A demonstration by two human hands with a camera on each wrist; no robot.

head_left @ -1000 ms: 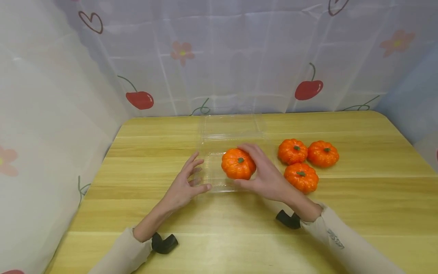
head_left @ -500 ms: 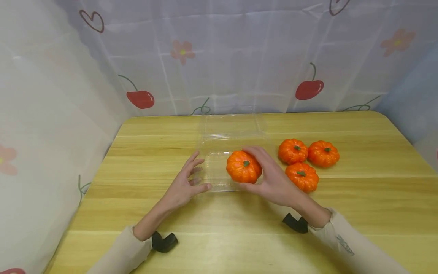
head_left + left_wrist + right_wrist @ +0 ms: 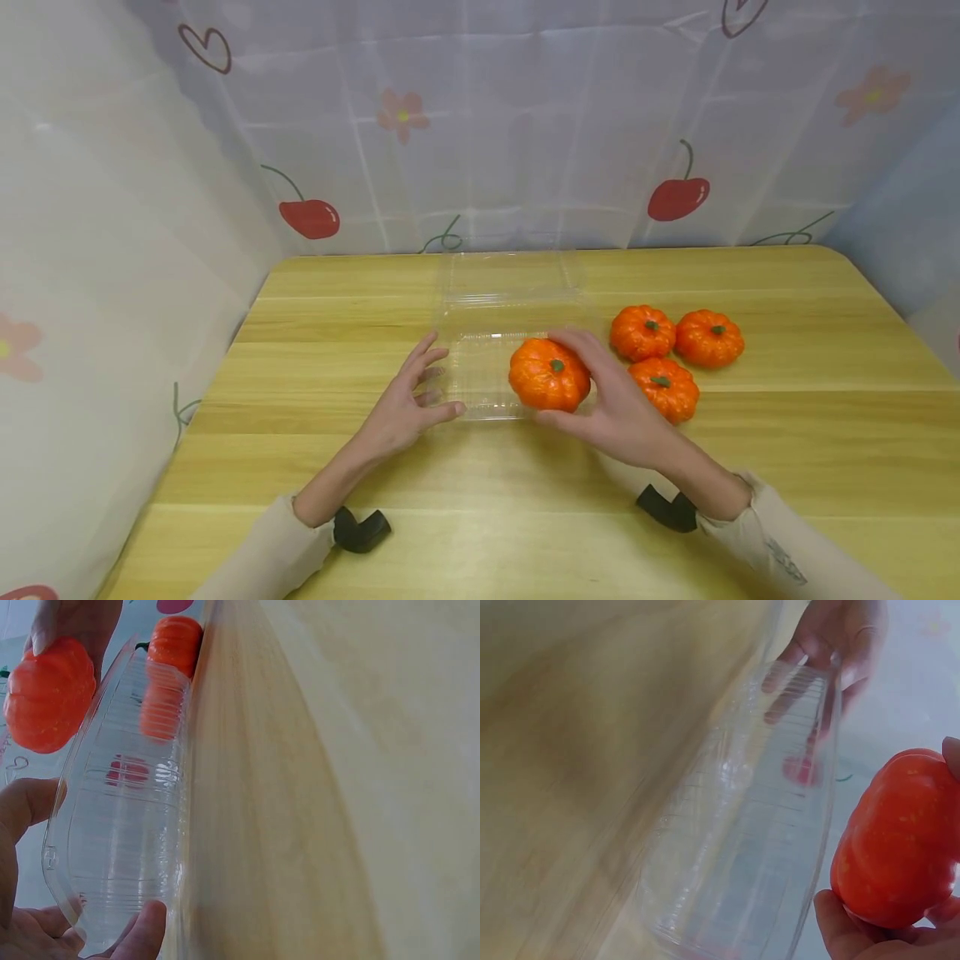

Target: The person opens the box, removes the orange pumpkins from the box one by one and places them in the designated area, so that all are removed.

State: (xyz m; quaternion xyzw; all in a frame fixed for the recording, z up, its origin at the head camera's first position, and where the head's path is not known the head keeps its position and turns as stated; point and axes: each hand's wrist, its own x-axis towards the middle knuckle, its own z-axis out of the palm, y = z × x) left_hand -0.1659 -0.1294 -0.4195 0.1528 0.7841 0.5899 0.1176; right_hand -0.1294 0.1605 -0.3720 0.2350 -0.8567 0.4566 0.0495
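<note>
My right hand (image 3: 618, 412) grips a small orange toy pumpkin (image 3: 550, 375) with a green stem, thumb on the near side and fingers on the far side. In both wrist views this pumpkin (image 3: 49, 696) (image 3: 900, 840) hangs clear above the rim of a clear plastic clamshell box (image 3: 480, 375). The box lies open on the table, its lid (image 3: 506, 277) folded back. My left hand (image 3: 401, 408) holds the box's left near corner, thumb at the front rim and fingers along the left wall. No pumpkin shows inside the box.
Three more orange pumpkins (image 3: 642, 332) (image 3: 709, 337) (image 3: 666, 389) sit in a cluster on the wooden table (image 3: 360, 333), right of the box. A cloth printed with cherries (image 3: 678, 198) hangs behind the table. Black wrist mounts (image 3: 362, 531) (image 3: 667, 508) stick out below both sleeves.
My right hand has moved right and nearer to me with the pumpkin, from the box's middle to its right part. My left hand and the box have stayed put.
</note>
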